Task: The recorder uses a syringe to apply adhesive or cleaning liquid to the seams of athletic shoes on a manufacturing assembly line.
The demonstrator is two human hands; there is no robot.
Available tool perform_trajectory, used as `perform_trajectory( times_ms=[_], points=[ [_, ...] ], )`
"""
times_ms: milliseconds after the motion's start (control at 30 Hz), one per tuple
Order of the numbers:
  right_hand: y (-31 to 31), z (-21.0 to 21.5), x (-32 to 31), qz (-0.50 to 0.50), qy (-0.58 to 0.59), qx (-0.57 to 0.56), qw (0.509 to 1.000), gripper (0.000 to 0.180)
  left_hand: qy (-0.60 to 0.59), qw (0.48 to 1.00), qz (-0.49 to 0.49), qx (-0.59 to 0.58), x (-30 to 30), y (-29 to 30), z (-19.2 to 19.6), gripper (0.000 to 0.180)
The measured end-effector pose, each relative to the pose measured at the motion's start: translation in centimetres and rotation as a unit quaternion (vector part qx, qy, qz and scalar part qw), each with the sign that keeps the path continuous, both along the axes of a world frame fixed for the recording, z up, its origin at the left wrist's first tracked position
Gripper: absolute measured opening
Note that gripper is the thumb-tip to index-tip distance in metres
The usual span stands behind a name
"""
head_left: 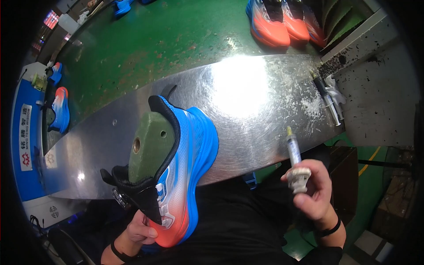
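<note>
- The left hand (140,230) is closed around the toe end of a blue, white and orange sneaker (183,176), fingers curled under the orange tip; the shoe tilts up and away from the grip, its heel resting on the steel table (265,128)
- A green shoe last (150,148) fills the sneaker, its flat top with two holes showing above the black collar, well up from the left grip
- The right hand (314,190) pinches a syringe (295,161) by its pale plunger end, fingers shut on it; the barrel points up and away from the palm, with its tip over the near edge of the table
- Between the two grips lies open room: only the person's dark clothing below and the table's near edge above
- Beyond the syringe tip the steel surface is bare and glaring with a bright light patch, scratched and flecked with white residue further right
- Up and right of the right hand, more syringes (329,95) lie at the table's right end, well apart from the held one
- Past the steel, a green conveyor belt (145,48) carries orange sneakers (282,22) far above the right grip
- Far left of the left hand, blue and orange shoes (59,108) sit by a blue machine panel (26,145)
- Nothing stands between the syringe and the held sneaker
</note>
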State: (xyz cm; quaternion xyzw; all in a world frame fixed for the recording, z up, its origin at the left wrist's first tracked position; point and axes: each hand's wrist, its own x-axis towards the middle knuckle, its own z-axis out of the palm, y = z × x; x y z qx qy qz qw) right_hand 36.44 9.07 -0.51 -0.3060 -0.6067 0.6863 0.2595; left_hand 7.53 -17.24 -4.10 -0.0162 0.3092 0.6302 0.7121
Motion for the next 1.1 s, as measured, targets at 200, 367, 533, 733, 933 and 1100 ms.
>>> perform_trajectory(
  times_ms=[200, 367, 533, 733, 933, 1100],
  points=[
    [-0.7, 0.6, -3.6, 0.134, 0.108, 0.097, 0.980, 0.055, 0.012, 1.000, 0.006, -0.002, 0.1, -0.1, -0.1, 0.078],
    [-0.4, 0.8, -6.2, 0.189, 0.134, 0.192, 0.954, 0.052, -0.018, 0.999, 0.007, -0.034, 0.2, 0.6, 0.7, 0.071],
    [-0.1, 0.8, -7.3, 0.207, 0.119, 0.191, 0.952, 0.049, -0.034, 0.998, 0.014, -0.043, 0.2, 0.7, 0.8, 0.075],
    [0.2, 0.0, -8.2, 0.201, 0.119, 0.192, 0.953, 0.048, -0.035, 0.999, 0.013, -0.033, 0.0, 0.4, 0.5, 0.077],
    [-0.1, -0.3, -8.1, 0.200, 0.116, 0.183, 0.955, 0.046, -0.043, 0.999, 0.013, -0.029, 0.0, 0.2, 0.2, 0.078],
    [-0.5, -0.6, -8.3, 0.183, 0.135, 0.215, 0.950, 0.048, -0.029, 0.999, 0.015, -0.040, 0.1, 0.0, 0.4, 0.077]
  ],
)
